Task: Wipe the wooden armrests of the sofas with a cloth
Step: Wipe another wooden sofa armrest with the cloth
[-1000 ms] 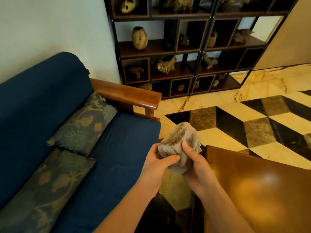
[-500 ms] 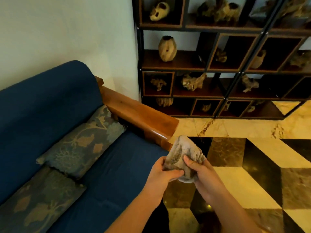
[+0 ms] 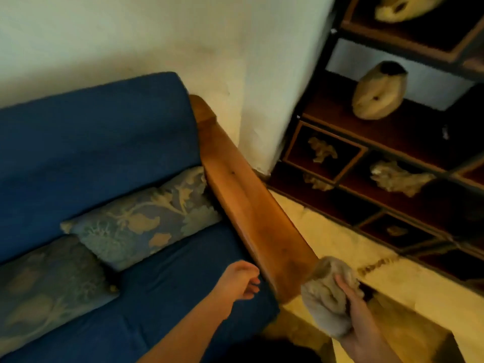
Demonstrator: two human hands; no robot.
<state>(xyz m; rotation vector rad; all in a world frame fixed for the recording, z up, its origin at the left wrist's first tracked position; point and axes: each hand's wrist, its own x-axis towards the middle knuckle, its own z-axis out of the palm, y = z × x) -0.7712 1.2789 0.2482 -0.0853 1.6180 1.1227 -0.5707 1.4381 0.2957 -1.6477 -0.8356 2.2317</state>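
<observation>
The right hand (image 3: 360,318) grips a bunched beige cloth (image 3: 327,297), fingers curled round it, the cloth's top at the near end of the wooden armrest (image 3: 251,205). The left hand (image 3: 239,282) hangs over the blue sofa (image 3: 91,142) seat just beside the armrest, fingers loosely curled and holding nothing. Two patterned cushions (image 3: 141,221) lean on the backrest; a dark shelf (image 3: 392,142) with ornaments stands past the wall corner.

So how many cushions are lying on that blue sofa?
2. One cushion leans against the backrest next to the armrest; the other cushion lies further left, cut by the frame edge. More may sit beyond the frame.
</observation>
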